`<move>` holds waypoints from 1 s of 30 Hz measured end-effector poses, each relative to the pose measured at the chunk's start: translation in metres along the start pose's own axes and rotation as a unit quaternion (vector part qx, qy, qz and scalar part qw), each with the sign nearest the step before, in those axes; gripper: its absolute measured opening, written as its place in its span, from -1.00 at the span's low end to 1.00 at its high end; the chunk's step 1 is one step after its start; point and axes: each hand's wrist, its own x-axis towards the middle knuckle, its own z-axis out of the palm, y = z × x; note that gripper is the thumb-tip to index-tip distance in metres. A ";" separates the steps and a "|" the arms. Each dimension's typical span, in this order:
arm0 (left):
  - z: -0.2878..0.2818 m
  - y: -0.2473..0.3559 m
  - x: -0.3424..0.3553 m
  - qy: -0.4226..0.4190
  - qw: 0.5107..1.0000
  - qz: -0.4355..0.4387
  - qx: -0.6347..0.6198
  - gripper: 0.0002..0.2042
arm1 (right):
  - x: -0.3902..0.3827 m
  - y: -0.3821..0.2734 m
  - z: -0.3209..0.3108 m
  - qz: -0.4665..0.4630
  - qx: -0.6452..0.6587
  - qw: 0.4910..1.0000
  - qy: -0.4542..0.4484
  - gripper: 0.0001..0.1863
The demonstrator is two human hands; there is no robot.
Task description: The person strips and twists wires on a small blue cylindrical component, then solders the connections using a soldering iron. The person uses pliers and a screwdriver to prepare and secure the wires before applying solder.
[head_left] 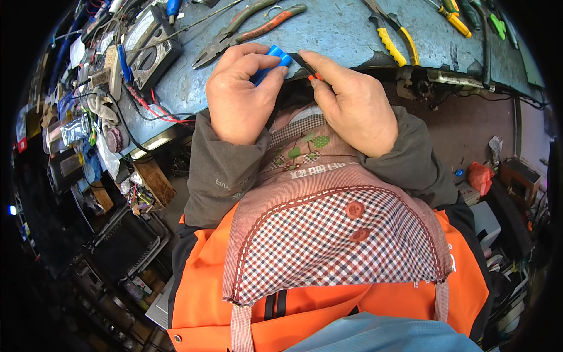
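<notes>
My left hand (240, 100) is closed on a blue plastic-looking piece (280, 54) above the bench's front edge; part of it is hidden by my fingers. My right hand (358, 111) is closed on a narrow black-and-red tool (301, 66), apparently a knife, whose dark tip points toward the blue piece. Just beyond my hands lie red-and-black pliers (267, 23) on the worn blue-grey bench (345, 47). My patterned apron (334, 240) spreads over my lap below both hands.
A meter (153, 61) with red and black leads lies among wires and clutter at left. Yellow-handled pliers (388, 44) and several screwdrivers (457, 22) lie at back right. A red bag (478, 176) and boxes stand below at right; a dark folded frame (126, 243) is low at left.
</notes>
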 end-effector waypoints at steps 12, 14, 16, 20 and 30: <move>0.001 0.000 0.000 -0.001 1.000 -0.015 -0.005 -0.85 | 0.000 0.001 0.000 0.001 0.012 1.000 0.005 -0.60; 0.001 0.000 0.000 -0.001 1.000 -0.012 -0.005 -0.85 | 0.000 0.000 0.000 -0.001 0.014 1.000 0.004 -0.59; 0.000 0.000 -0.001 -0.004 1.000 -0.010 -0.005 -0.85 | 0.000 0.000 -0.001 0.002 0.010 1.000 -0.002 -0.59; 0.001 0.000 0.000 -0.001 1.000 -0.012 -0.013 -0.85 | -0.001 0.001 0.001 -0.015 -0.008 1.000 0.007 -0.56; 0.001 -0.001 -0.001 -0.005 1.000 -0.012 -0.011 -0.85 | 0.004 -0.010 -0.006 -0.027 -0.120 0.991 -0.053 -0.47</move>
